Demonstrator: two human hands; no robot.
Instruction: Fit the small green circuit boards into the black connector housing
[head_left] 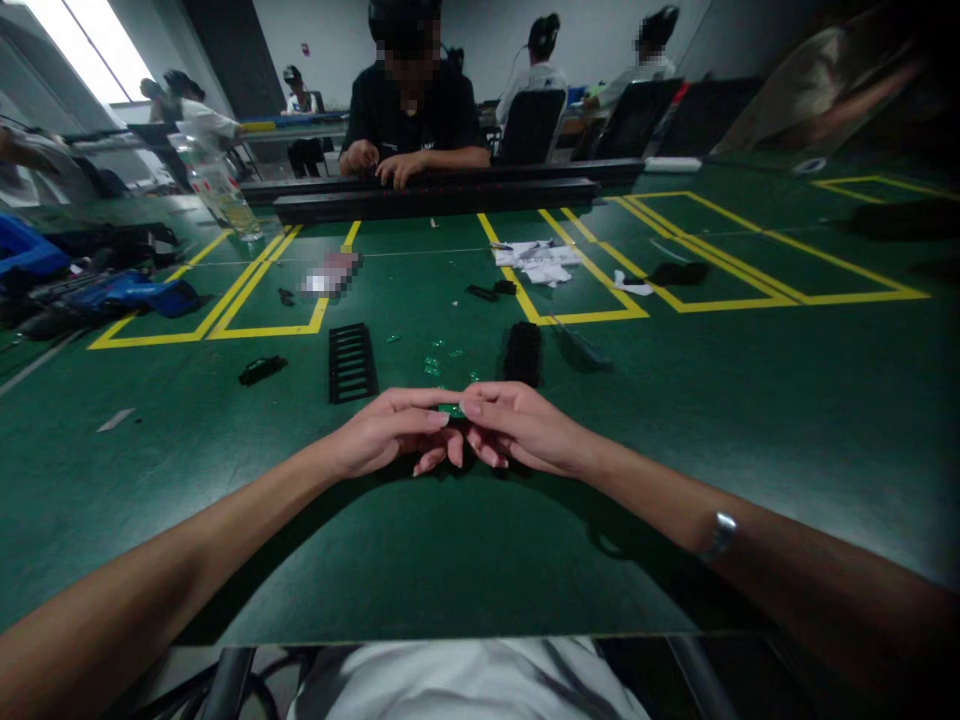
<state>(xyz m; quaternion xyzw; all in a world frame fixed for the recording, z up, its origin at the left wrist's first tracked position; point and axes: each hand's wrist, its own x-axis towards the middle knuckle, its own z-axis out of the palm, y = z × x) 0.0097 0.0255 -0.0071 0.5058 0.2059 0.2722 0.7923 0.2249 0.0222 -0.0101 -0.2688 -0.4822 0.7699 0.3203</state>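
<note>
Between the fingertips of both hands is a small green circuit board (451,410), partly covered by the fingers. My left hand (390,425) pinches its left side with thumb and forefinger. From the other side my right hand (521,425) closes thumb and forefinger on its right end. Just beyond the hands several small shiny green pieces (433,366) lie scattered on the table. A black slotted tray (351,362) lies past my left hand, and a second black tray (523,352) past my right.
The green table (450,560) carries yellow tape lines. A black part (262,370) lies at left, blue-handled tools (142,295) and a clear bottle (217,185) farther off. White papers (538,260) lie beyond the trays. Across, a person (412,110) works behind long black bars (435,200).
</note>
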